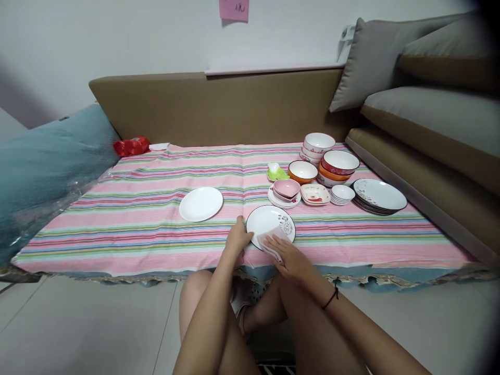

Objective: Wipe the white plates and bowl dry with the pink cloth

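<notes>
A white plate with a dark rim and a flower pattern (pixel 269 220) lies near the front edge of the striped cloth. My left hand (pixel 237 238) grips its left rim. My right hand (pixel 289 258) presses a folded pale pink cloth (pixel 270 242) onto the plate's near side. A plain white plate (pixel 200 203) lies alone to the left.
Further back on the right stand stacked bowls (pixel 339 166), a pink bowl on small plates (pixel 285 189), a square dish (pixel 315 194), small saucers (pixel 342 194) and a stack of patterned plates (pixel 378 196). A red bag (pixel 131 146) lies at the back left. Sofa cushions (pixel 429 109) rise on the right.
</notes>
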Tool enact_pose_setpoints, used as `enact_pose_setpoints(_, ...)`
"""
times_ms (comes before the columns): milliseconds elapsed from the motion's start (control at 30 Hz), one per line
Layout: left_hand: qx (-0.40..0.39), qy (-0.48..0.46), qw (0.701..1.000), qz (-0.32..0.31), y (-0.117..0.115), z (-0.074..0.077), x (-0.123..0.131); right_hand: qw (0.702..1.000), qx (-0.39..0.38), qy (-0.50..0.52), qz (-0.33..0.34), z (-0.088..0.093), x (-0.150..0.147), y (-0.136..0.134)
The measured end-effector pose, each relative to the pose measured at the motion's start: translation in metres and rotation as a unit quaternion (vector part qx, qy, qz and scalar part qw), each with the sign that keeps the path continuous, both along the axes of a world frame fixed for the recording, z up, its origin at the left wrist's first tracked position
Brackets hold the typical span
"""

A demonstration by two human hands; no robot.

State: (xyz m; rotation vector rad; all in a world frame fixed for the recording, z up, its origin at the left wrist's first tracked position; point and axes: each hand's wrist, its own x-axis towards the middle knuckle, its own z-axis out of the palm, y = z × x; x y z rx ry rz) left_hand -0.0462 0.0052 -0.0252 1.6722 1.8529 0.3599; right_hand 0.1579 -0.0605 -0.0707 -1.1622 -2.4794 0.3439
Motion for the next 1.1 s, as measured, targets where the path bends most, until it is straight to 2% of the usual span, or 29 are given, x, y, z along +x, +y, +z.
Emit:
enact_pose_setpoints(67, 0.020, 0.023, 0.999, 0.018, 0.002, 0.001, 0.001, 0.999, -0.004, -0.022, -0.030, -0.004, 0.008, 0.002)
enact_pose_setpoints(133, 0.030, 0.037, 0.999, 0.022, 0.000, 0.000, 0.005, 0.995, 0.005, -0.041, -0.087, -0.009, 0.009, 0.007)
enact_pose_setpoints(233, 0.006, 0.029, 1.000, -0.008, -0.007, -0.002, 0.010, 0.990, 0.017, -0.036, -0.138, -0.009, -0.002, 0.010)
enact_pose_setpoints(333, -0.007, 0.013, 0.999, -0.030, -0.008, -0.003, 0.007, 0.998, 0.008, -0.019, -0.064, 0.000, -0.012, 0.000)
enact_pose_setpoints(400, 0.005, 0.016, 1.000, -0.014, -0.005, -0.001, 0.004, 1.000, 0.004, -0.009, -0.013, 0.003, -0.009, -0.007)
enact_pose_setpoints(433, 0.013, 0.022, 1.000, -0.004, -0.003, 0.000, 0.002, 1.000, 0.004, -0.007, -0.008, 0.003, -0.006, -0.009)
enact_pose_setpoints(533, 0.025, 0.040, 0.999, 0.011, -0.002, 0.001, 0.001, 0.997, 0.010, -0.018, -0.069, -0.005, 0.001, -0.003)
enact_pose_setpoints(633, 0.004, 0.006, 1.000, -0.020, -0.007, -0.004, 0.002, 0.989, 0.016, -0.026, -0.144, -0.011, -0.005, 0.008)
enact_pose_setpoints(667, -0.001, -0.012, 0.999, -0.034, -0.008, -0.006, 0.001, 0.989, 0.016, -0.021, -0.144, -0.011, -0.008, 0.009)
enact_pose_setpoints(733, 0.003, -0.025, 0.999, -0.037, -0.006, -0.008, 0.000, 0.996, 0.009, -0.003, -0.094, -0.007, -0.014, 0.008)
enact_pose_setpoints(833, 0.032, 0.000, 0.999, 0.006, -0.001, -0.006, -0.003, 1.000, -0.005, 0.018, -0.008, -0.003, -0.009, 0.001)
enact_pose_setpoints(900, 0.036, -0.011, 0.999, 0.024, 0.001, -0.006, -0.003, 0.999, -0.010, 0.011, -0.033, -0.004, -0.002, 0.000)
enact_pose_setpoints(1033, -0.073, -0.153, 0.985, -0.011, -0.003, -0.009, -0.002, 0.990, -0.004, -0.004, -0.139, -0.011, 0.000, 0.008)
enact_pose_setpoints(1100, -0.079, -0.185, 0.979, -0.012, -0.002, -0.013, -0.003, 0.993, -0.002, 0.001, -0.119, -0.010, -0.006, 0.009)
